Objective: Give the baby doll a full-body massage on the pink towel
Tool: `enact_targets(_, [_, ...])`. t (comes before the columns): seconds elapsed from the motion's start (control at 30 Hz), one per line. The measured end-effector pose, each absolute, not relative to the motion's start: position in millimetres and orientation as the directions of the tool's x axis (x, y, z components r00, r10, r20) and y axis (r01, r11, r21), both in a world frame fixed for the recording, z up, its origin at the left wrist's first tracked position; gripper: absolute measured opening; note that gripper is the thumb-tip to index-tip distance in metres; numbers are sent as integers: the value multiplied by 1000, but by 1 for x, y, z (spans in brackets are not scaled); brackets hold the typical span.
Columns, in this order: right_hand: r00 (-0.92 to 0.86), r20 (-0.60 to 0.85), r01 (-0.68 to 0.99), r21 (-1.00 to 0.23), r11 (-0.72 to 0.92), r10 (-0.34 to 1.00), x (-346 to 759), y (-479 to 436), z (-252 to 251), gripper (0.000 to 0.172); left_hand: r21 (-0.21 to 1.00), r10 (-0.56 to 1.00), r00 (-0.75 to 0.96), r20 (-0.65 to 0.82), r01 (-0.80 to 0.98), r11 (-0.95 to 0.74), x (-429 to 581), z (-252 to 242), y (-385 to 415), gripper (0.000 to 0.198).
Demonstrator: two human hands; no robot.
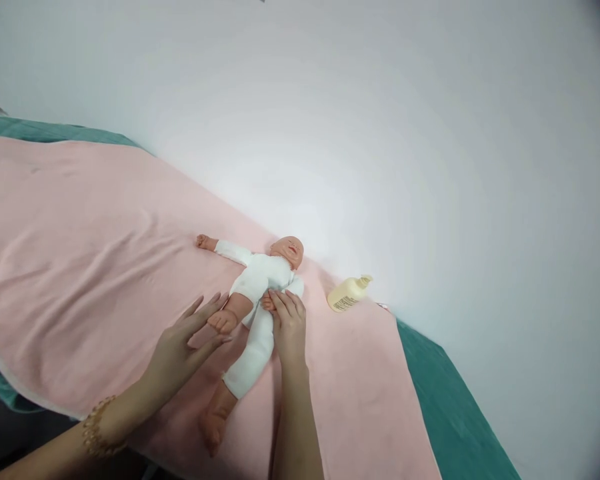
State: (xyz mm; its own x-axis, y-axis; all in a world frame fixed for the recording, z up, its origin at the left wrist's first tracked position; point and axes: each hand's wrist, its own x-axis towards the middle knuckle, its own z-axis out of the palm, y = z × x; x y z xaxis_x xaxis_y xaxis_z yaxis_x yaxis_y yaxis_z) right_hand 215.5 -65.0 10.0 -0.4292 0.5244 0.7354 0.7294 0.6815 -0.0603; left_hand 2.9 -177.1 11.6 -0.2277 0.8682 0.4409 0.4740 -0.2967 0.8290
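A baby doll (267, 273) in white cloth lies on its back on a pink blanket (105, 220). One of its arms is stretched out to the left, and one leg is bent up while the other points towards me. My left hand (183, 343), a beaded bracelet at its wrist, is beside the raised foot with its fingers spread; a fingertip or two may touch the foot. Over the doll's other hand, at its hip, my right hand (290, 327) has its fingers closed. The palm side of that grip is hidden.
A cream pump bottle (347, 295) stands tilted in view on the blanket, right of the doll. Green cloth (445, 387) shows under the blanket at the right and far left. A white wall (380, 167) rises directly behind the bed surface.
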Motion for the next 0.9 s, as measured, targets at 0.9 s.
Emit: enact_targets(0.9, [555, 430, 366, -895, 255, 712, 259, -78, 27, 61, 703, 818, -164, 552, 619, -350, -30, -25, -224, 49])
